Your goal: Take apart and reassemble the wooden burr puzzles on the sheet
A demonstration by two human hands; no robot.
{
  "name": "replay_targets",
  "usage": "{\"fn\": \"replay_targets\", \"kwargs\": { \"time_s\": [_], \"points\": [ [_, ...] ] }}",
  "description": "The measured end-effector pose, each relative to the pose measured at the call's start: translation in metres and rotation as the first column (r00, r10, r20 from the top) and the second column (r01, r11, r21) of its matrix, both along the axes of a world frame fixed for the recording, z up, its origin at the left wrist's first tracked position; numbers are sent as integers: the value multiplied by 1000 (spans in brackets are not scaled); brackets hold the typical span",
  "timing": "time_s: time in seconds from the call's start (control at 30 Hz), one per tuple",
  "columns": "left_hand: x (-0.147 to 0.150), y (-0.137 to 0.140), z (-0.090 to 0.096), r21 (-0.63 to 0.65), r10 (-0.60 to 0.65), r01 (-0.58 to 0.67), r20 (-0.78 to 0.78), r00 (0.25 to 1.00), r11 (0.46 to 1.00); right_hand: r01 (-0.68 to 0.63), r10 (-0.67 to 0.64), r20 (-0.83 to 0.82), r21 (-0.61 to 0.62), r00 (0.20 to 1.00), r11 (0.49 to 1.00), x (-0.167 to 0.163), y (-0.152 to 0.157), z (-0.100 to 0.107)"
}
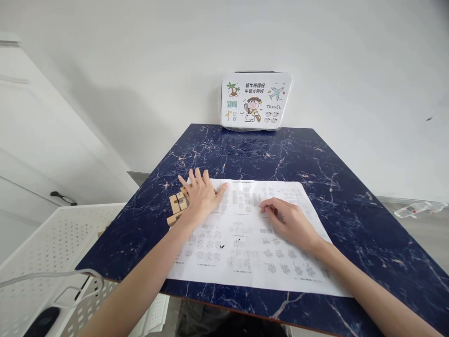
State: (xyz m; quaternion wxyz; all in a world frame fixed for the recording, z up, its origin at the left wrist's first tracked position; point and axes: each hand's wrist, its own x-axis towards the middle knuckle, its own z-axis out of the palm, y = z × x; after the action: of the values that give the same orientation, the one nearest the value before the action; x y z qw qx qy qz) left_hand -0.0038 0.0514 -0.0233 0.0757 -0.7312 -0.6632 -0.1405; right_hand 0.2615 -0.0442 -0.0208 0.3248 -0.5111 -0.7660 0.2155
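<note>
A large white instruction sheet with rows of small grey printed diagrams lies flat on the blue marbled table. My left hand is spread over the sheet's upper left corner, fingers apart. Beside and partly beneath it sit several notched wooden puzzle pieces; the hand hides some of them. Resting on the sheet's right half, my right hand has its fingers curled together near the printed figures. Whether anything small is between those fingers cannot be made out.
A white case with cartoon prints stands against the wall at the table's far edge. To the left, lower down, is a white perforated rack with a cable and a dark object. Clear plastic packaging lies off to the right.
</note>
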Motion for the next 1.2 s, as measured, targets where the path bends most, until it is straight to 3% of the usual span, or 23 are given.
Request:
{"fn": "replay_targets", "kwargs": {
  "time_s": [0.33, 0.63, 0.77, 0.87, 0.97, 1.2],
  "points": [
    [-5, 8, -7, -55, -41, 48, 111, 993, 997, -17, 18, -2, 35, 1000, 999, 0, 1, 3],
    [6, 1, -2, -91, -102, 118, 166, 981, 989, -18, 18, -2, -7, 1000, 1000, -1, 0, 2],
    [7, -2, 1, -45, -143, 150, 140, 980, 988, -14, 14, 1, -7, 1000, 1000, 0, 0, 1],
    [5, -2, 2, -10, -62, 63, 94, 994, 998, -22, 22, 4, 7, 1000, 1000, 1, 1, -1],
    [4, -1, 0, -57, -24, 28, 71, 997, 998, -25, 25, 3, 4, 1000, 1000, 1, 1, -1],
    [9, -1, -8, -59, -107, 112, 80, 991, 992, -22, 22, -1, 25, 1000, 999, 0, 1, 1]
  ]
}}
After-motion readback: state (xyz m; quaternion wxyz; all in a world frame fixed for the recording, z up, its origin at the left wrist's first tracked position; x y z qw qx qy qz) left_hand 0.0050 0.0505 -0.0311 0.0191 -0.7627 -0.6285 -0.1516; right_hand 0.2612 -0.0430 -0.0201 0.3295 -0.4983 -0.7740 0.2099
